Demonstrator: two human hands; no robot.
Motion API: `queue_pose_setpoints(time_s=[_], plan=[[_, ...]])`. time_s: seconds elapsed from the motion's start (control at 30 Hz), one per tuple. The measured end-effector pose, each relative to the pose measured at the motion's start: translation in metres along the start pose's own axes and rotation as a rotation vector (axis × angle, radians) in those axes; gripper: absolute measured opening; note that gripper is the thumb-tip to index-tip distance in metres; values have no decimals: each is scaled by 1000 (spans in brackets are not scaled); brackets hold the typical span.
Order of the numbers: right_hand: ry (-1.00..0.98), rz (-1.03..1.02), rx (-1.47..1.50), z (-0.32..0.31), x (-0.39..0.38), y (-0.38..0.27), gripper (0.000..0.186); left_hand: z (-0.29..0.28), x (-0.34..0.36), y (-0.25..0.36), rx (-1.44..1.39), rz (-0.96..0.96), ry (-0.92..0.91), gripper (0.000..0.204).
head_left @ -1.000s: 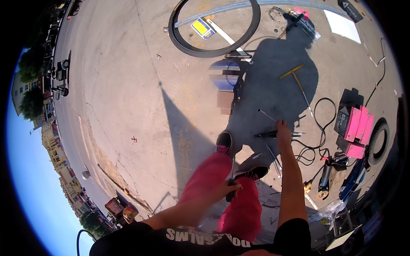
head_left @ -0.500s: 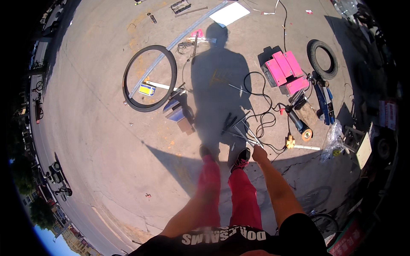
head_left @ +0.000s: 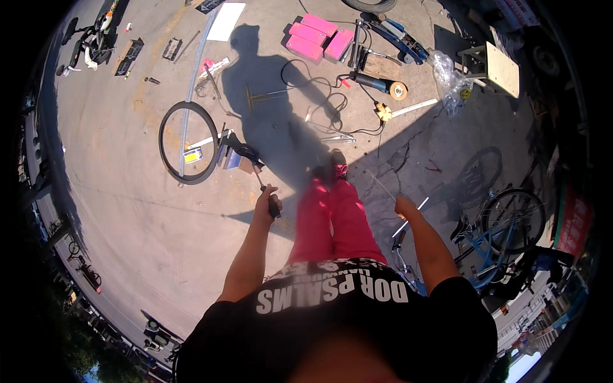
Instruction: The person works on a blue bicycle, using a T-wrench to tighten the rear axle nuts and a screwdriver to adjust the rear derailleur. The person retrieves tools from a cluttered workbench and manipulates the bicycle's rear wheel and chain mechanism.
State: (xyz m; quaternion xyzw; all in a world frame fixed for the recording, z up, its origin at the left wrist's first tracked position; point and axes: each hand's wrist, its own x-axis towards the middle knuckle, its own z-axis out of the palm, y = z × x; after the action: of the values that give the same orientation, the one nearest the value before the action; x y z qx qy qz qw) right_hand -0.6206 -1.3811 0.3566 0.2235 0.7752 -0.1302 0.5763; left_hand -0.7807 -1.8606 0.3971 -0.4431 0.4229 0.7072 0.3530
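The person's bare left hand is curled just left of the frame's centre, its forearm near upright below. The bare right hand, also curled, is right of centre.

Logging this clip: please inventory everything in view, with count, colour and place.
Screwdriver-like tool: 1, black handle, in left hand
Thin rod: 1, grey, in right hand
Straight rod: 1, white, by right hand
Narrow tyre: 1, black, left
Rail: 1, grey, upper left
Package: 1, yellow, inside narrow tyre
Flat sheet: 1, white, top left
T-shaped tool: 1, yellow, upper middle
Toolbox: 1, pink, top middle
Wide tyre: 1, dark, top edge
Floor jack: 1, blue, upper right
Grinder: 1, blue, upper right
Plastic bag: 1, clear, upper right
Stool: 1, pale, upper right
Bicycle: 1, blue, lower right
Remaining small or rim items: not counted
Trousers: 1, pink, centre
Left hand, right hand: 2, bare, beside trousers
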Motion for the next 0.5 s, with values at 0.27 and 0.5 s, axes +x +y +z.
queue_pose_setpoints(time_s=[0.27, 0.5], plan=[[388, 253, 409, 148, -151, 81, 25, 75, 0, 22, 899, -230, -183, 32], [281, 477, 1879, 278, -175, 84, 27, 168, -1, -13, 996, -332, -189, 25]])
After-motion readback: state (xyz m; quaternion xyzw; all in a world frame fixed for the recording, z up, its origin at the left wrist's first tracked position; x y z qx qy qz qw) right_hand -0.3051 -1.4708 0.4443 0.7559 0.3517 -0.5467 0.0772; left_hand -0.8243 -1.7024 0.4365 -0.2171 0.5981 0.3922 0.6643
